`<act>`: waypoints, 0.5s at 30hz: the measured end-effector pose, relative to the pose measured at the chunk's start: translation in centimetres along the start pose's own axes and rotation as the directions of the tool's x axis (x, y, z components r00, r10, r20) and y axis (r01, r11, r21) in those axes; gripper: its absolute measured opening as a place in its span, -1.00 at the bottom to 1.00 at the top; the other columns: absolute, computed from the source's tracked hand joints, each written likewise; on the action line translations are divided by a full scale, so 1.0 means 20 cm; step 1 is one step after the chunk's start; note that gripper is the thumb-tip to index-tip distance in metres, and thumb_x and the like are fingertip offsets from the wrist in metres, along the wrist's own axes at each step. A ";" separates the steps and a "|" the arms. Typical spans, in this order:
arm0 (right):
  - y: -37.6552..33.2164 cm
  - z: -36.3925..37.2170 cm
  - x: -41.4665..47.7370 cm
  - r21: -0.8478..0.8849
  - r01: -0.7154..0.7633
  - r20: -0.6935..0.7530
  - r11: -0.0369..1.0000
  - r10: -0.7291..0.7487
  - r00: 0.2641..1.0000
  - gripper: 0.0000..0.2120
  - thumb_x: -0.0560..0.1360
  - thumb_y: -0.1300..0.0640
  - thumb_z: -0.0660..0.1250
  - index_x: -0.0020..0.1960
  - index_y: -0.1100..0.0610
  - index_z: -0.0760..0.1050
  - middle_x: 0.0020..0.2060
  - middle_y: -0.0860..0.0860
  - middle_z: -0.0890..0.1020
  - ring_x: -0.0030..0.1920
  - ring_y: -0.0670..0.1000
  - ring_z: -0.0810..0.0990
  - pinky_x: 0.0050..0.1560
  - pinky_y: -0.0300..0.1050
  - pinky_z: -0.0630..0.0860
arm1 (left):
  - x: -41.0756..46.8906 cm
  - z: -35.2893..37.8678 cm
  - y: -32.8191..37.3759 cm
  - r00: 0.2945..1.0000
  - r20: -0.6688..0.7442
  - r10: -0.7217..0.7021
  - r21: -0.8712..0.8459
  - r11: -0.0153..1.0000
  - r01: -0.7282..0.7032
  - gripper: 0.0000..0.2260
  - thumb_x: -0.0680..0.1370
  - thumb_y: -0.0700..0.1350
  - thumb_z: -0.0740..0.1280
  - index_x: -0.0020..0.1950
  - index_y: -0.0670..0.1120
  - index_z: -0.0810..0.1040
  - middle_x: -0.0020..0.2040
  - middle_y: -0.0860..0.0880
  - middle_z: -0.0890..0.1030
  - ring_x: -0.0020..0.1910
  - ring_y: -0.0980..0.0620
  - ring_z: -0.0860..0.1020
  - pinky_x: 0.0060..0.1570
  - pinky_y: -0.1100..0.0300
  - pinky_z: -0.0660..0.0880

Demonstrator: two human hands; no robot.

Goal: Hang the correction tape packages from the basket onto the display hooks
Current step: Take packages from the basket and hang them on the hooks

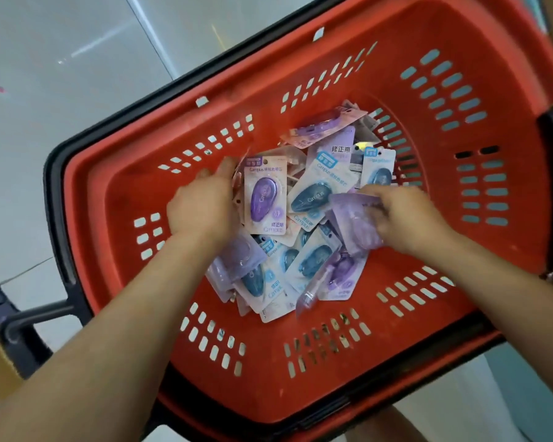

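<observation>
Lying heaped mid-floor in the red basket [300, 387], the correction tape packages [307, 266] are handled from both sides. At the heap's 9 o'clock an upright purple package [264, 194] is gripped by the left hand [201, 205], fingers curled round its edge. At 3 o'clock a blurred lilac package [355, 218] is pinched by the right hand [409, 218], fingers bunched.

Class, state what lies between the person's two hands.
Head view: a purple package and a blue package, between left hand and right hand, which grips a lilac packet.
</observation>
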State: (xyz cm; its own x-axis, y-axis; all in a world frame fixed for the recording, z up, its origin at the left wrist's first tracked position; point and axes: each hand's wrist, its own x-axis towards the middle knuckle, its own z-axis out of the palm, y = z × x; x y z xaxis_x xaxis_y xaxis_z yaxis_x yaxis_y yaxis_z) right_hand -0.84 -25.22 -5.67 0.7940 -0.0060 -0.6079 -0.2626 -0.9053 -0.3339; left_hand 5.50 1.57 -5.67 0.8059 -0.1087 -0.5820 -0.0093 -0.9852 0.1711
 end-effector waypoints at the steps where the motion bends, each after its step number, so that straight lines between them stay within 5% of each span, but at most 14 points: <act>1: 0.00 -0.04 -0.02 0.114 0.005 -0.055 0.993 0.001 0.998 -0.74 0.48 0.30 0.32 0.11 0.11 0.63 -0.11 0.18 0.69 -0.06 0.21 0.63 -0.10 0.00 0.50 | -0.05 -0.05 0.02 0.998 -0.052 0.022 -0.069 0.997 -0.025 -0.43 0.53 -0.15 0.30 0.50 0.13 0.21 0.21 -0.16 0.56 0.08 -0.33 0.56 -0.12 -0.02 0.44; 4: -0.03 -0.15 -0.10 0.606 0.012 -0.151 0.795 0.101 0.983 -0.87 0.47 0.36 0.37 -0.01 0.21 0.60 -0.18 0.14 0.67 -0.18 0.07 0.61 -0.09 0.01 0.52 | -0.24 -0.15 0.10 0.986 -0.160 0.055 -0.376 0.920 -0.112 -0.28 0.46 -0.24 0.33 0.52 0.20 0.16 0.25 -0.06 0.60 0.11 -0.25 0.58 0.00 -0.04 0.53; 7: -0.05 -0.17 -0.14 0.969 -0.077 0.020 0.237 0.235 0.972 -0.78 0.54 0.40 0.29 0.07 0.15 0.56 -0.25 0.02 0.67 -0.32 -0.04 0.62 -0.23 -0.04 0.58 | -0.36 -0.16 0.16 0.998 -0.044 -0.043 -0.769 0.639 -0.006 -0.18 0.43 -0.31 0.39 0.53 0.22 0.12 0.10 0.15 0.65 0.00 0.02 0.67 0.06 0.00 0.58; 9: -0.06 -0.12 -0.12 0.987 -0.159 0.153 0.005 0.248 0.957 -0.73 0.56 0.41 0.24 0.19 0.19 0.54 -0.24 0.03 0.68 -0.35 -0.03 0.63 -0.28 -0.04 0.58 | -0.38 -0.12 0.18 0.998 -0.003 -0.058 -0.901 0.434 0.023 -0.34 0.41 -0.39 0.39 0.39 0.13 0.38 0.00 0.19 0.68 -0.03 0.18 0.66 0.05 0.09 0.60; 12: -0.14 -0.02 -0.06 0.969 -0.220 0.245 -0.113 0.299 0.922 -0.67 0.57 0.42 0.21 0.30 0.24 0.50 -0.17 0.05 0.71 -0.30 -0.03 0.67 -0.29 -0.08 0.62 | -0.41 -0.08 0.27 0.994 -0.104 0.043 -0.892 0.437 -0.112 -0.50 0.37 -0.34 0.34 0.16 0.17 0.54 -0.05 0.20 0.67 -0.10 0.23 0.62 -0.09 0.33 0.52; 15: -0.26 0.08 -0.02 0.972 -0.235 0.219 -0.012 0.410 0.885 -0.73 0.56 0.36 0.26 0.25 0.25 0.50 -0.06 0.15 0.68 -0.23 0.03 0.67 -0.24 -0.10 0.63 | -0.41 -0.02 0.33 0.967 -0.185 0.178 -0.742 0.619 -0.256 -0.50 0.37 -0.11 0.29 0.32 -0.02 0.54 0.14 0.09 0.60 0.08 0.09 0.58 0.09 0.18 0.50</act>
State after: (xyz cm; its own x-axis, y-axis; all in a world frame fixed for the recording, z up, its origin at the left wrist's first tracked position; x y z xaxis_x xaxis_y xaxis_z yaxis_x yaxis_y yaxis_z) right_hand -0.67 -19.80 -4.83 0.4752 -0.2836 -0.8329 -0.7165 0.4247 -0.5534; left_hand -1.04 -4.07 0.53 0.8867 -0.2557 -0.3851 0.2273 -0.4841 0.8450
